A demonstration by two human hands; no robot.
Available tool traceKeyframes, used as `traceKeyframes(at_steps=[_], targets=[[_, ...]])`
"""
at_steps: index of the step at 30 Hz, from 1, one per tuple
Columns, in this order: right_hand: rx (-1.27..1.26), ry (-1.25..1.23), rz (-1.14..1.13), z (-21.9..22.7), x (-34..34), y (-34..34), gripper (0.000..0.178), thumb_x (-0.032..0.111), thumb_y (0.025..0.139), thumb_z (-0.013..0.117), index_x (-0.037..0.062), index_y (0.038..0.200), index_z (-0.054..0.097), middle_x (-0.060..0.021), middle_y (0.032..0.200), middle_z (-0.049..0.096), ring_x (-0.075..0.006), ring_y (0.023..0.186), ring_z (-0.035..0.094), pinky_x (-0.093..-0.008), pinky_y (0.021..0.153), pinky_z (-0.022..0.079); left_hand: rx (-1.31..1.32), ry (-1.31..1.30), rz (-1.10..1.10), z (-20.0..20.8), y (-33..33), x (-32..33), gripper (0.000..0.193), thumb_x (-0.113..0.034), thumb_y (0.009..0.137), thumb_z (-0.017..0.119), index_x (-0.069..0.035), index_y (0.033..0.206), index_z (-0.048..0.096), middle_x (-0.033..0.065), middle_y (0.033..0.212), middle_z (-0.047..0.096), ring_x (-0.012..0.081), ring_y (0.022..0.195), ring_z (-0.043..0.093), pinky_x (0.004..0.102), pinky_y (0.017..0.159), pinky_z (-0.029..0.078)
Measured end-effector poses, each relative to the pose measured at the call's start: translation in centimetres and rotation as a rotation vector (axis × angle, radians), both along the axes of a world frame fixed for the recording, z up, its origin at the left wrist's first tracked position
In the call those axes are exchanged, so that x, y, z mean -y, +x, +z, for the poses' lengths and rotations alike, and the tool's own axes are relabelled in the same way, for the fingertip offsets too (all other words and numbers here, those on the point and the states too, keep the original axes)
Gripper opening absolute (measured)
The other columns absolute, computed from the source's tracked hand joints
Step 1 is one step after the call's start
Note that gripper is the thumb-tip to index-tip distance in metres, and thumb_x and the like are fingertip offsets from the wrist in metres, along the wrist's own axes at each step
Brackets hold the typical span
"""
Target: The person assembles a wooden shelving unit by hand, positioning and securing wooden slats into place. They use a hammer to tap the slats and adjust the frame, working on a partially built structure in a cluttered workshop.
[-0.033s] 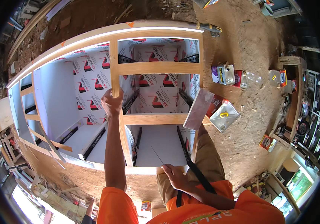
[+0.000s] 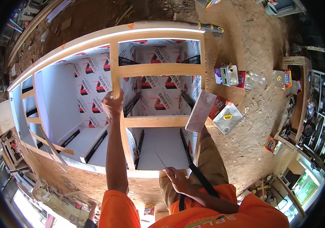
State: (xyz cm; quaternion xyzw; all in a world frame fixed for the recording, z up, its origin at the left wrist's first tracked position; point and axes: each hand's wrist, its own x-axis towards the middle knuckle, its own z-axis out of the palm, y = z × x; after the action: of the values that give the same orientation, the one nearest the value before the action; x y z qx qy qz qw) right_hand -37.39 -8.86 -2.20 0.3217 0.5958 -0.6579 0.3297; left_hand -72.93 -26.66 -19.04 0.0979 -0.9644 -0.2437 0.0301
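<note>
A wooden cabinet frame (image 2: 158,70) lies in front of me, its compartments lined with white board printed in red and black. My left hand (image 2: 112,104) is closed around the upright post (image 2: 115,72) between the wide left compartment and the narrower right ones. Near the cabinet's front edge, my right hand (image 2: 177,180) grips a thin metal tool (image 2: 159,158). It appears as a narrow line pointing up and left over the lower right compartment; its exact kind cannot be made out. A flat rectangular plate (image 2: 201,110) with pinkish smears rests at the cabinet's right edge, by my knee.
Black drawer slides (image 2: 132,104) line the compartments. Metal cans (image 2: 227,117) and a clear plastic bottle (image 2: 257,78) are on the dirt floor at right. A yellow-and-black-handled scraper (image 2: 212,28) lies at the cabinet's far right corner. An open wooden cabinet (image 2: 298,102) stands farther right.
</note>
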Motion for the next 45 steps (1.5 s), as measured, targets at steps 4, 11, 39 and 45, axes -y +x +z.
traceKeyframes(at_steps=[4,11,39,45], targets=[[-0.068,-0.012,-0.053,-1.0,-1.5,0.4,0.048,0.041,0.110,0.050,-0.0040,0.116,0.064,-0.0132,0.074,0.062,-0.0210,0.067,0.057,-0.0366,0.065,0.044,0.089,-0.052,0.182,0.4,-1.2,-2.1,0.045,-0.045,0.071,0.089,-0.002,0.085,0.080,0.0159,0.075,0.076,0.0321,0.068,0.074,0.0438,0.066,0.057],[-0.095,0.005,0.025,0.0,-2.7,0.5,0.049,0.043,0.109,0.051,-0.0039,0.114,0.065,-0.0140,0.067,0.057,-0.0210,0.061,0.053,-0.0376,0.061,0.042,0.064,-0.097,0.187,-0.1,-0.2,-3.0,0.063,-0.044,0.061,0.096,0.000,0.099,0.073,0.0195,0.084,0.075,0.0373,0.079,0.073,0.0470,0.077,0.056],[-0.408,-0.023,-0.460,-17.1,16.1,-6.2,0.061,0.053,0.109,0.043,-0.0029,0.095,0.062,-0.0118,0.068,0.066,-0.0213,0.055,0.067,-0.0354,0.052,0.058,0.259,0.083,-0.399,5.7,34.0,16.0,0.032,-0.031,0.087,0.079,-0.004,0.072,0.072,0.0137,0.076,0.071,0.0369,0.078,0.065,0.0490,0.071,0.052],[-0.312,0.652,-0.035,-21.4,17.2,-7.8,0.061,0.048,0.111,0.042,-0.0023,0.081,0.059,-0.0100,0.061,0.061,-0.0203,0.062,0.068,-0.0396,0.058,0.061,0.176,0.203,-0.304,2.6,29.4,19.6,0.028,-0.018,0.080,0.083,-0.003,0.067,0.064,0.0145,0.072,0.064,0.0378,0.072,0.063,0.0485,0.065,0.050]])
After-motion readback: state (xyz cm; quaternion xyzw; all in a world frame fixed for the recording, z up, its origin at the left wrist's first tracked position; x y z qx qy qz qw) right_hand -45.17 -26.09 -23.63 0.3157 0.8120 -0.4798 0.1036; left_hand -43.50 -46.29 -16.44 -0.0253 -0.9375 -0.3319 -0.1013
